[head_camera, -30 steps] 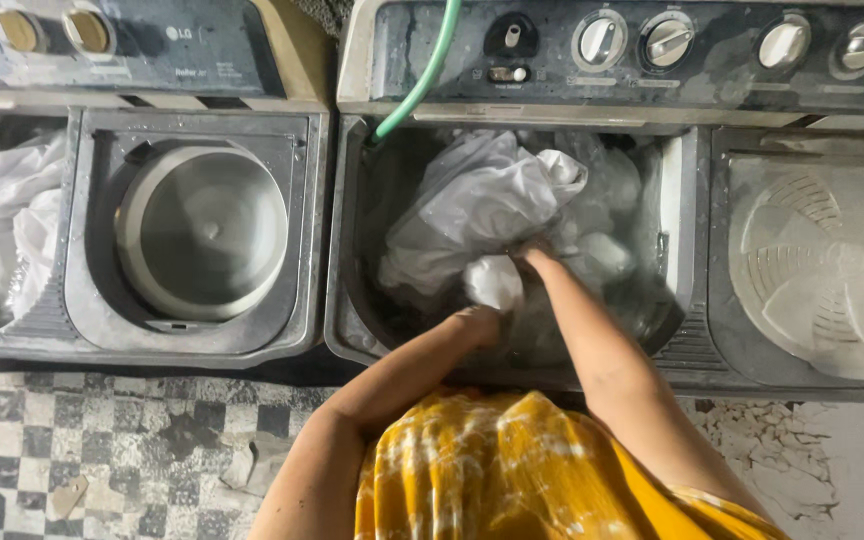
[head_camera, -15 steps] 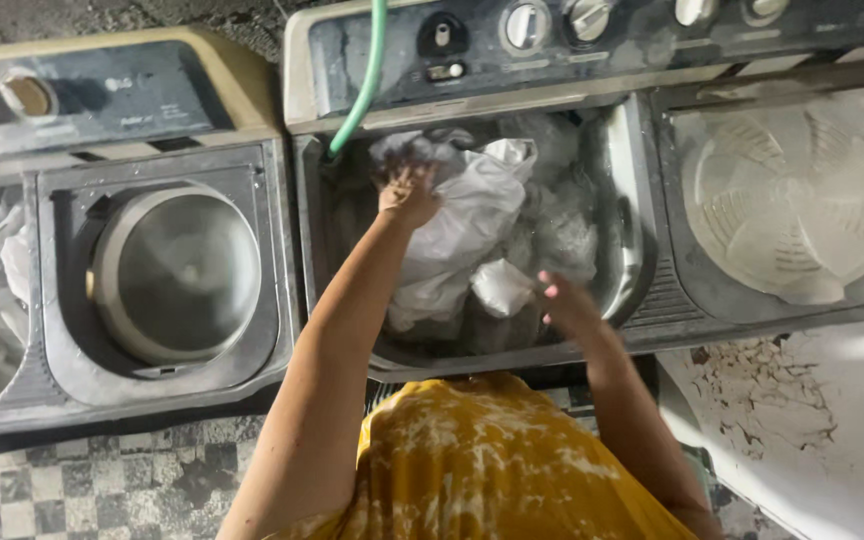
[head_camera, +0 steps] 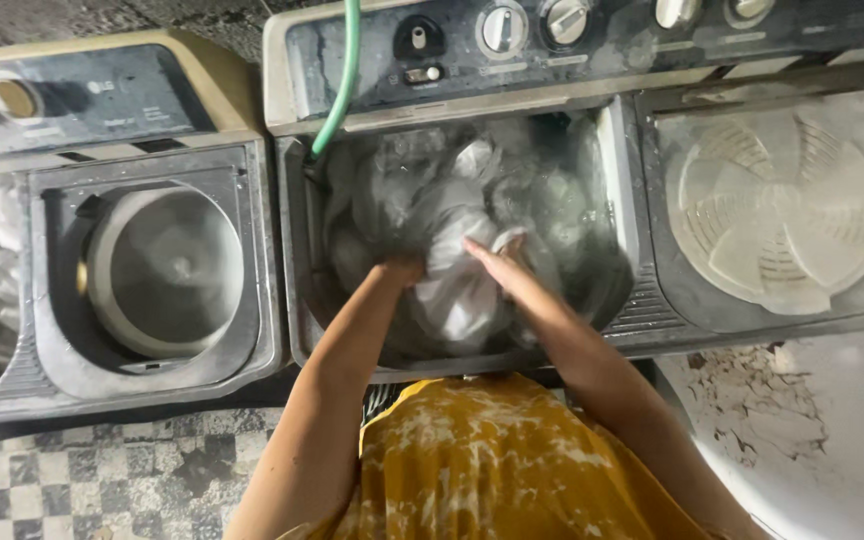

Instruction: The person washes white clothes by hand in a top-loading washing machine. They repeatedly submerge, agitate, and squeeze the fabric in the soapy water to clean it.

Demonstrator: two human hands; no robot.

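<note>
Both hands grasp a wad of white cloth [head_camera: 457, 285] inside the wash tub [head_camera: 297, 300]: the right hand [head_camera: 497, 265] with fingers closed over its top, the left hand [head_camera: 399, 272] gripping its side. More wet laundry [head_camera: 402, 180] lies around it. A green hose [head_camera: 342, 80] drops into the tub's corner. Right of the tub sits the spinner lid [head_camera: 782, 210].

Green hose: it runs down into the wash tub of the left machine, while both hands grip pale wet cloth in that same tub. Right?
Not quite. In the head view the green hose drops into the wash tub of the right machine, not the left. There the left hand and right hand do grip the pale wet cloth.
</note>
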